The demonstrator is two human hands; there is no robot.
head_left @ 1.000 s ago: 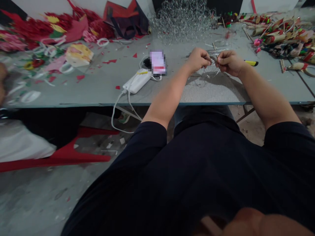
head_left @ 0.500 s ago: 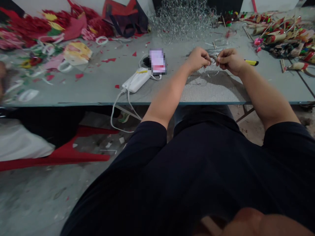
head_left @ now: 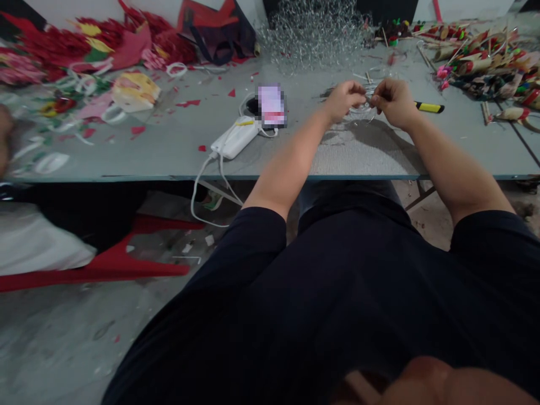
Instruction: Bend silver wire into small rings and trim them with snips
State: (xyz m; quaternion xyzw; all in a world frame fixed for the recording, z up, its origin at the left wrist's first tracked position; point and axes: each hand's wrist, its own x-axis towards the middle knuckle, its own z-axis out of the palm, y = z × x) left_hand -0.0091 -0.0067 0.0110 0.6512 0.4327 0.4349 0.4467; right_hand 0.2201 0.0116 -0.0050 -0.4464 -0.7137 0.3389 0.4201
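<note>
Between both hands (head_left: 344, 102) is silvery wire (head_left: 363, 116).

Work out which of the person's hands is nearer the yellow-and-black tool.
Right. The right hand is just left of the yellow-and-black tool; the left hand is farther left.

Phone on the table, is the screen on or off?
On: the phone shows bright pale lilac with reddish pixels near the bottom, though pixelation hides the details.
</note>
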